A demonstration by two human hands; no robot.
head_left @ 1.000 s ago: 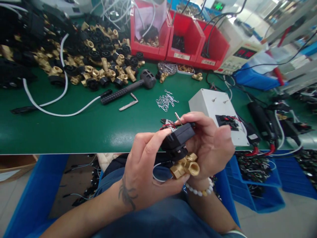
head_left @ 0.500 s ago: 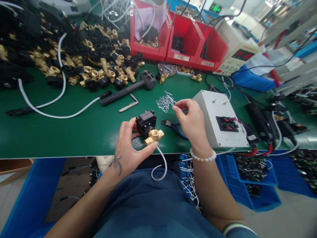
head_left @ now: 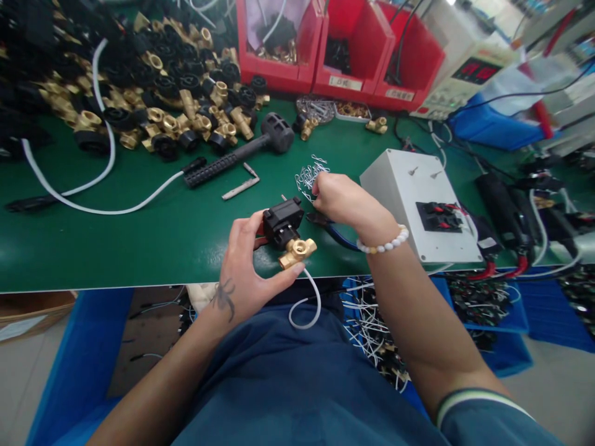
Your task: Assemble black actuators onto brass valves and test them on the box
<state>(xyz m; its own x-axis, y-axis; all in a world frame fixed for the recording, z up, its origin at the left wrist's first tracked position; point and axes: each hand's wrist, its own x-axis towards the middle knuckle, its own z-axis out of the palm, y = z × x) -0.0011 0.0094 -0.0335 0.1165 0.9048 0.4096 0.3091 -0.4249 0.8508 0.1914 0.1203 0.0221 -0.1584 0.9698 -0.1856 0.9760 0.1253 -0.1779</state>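
In my left hand (head_left: pixel 244 263) is a motorized valve, its black actuator box (head_left: pixel 282 218) above and its brass valve body (head_left: pixel 298 249) below, with the thumb against the brass end. A white cable (head_left: pixel 318 291) loops down from it past the table edge. My right hand (head_left: pixel 346 201) is curled at the near right side of a small pile of metal spring clips (head_left: pixel 305 176). Its fingertips are turned into the pile, so whatever they pinch is hidden. Just below that hand lie cutting pliers (head_left: pixel 341 235) with dark blue handles.
A black mallet (head_left: pixel 277 133) and an L-shaped metal piece (head_left: pixel 242 188) lie on the green table (head_left: pixel 153 248). Brass valve bodies (head_left: pixel 188 105) are heaped at the back left. Red bins (head_left: pixel 281 74) stand behind. On the right is a grey switch box (head_left: pixel 441 179).
My right hand has turned over and curled its fingers down into the clip pile. The view has shifted slightly; my left hand still holds the valve.
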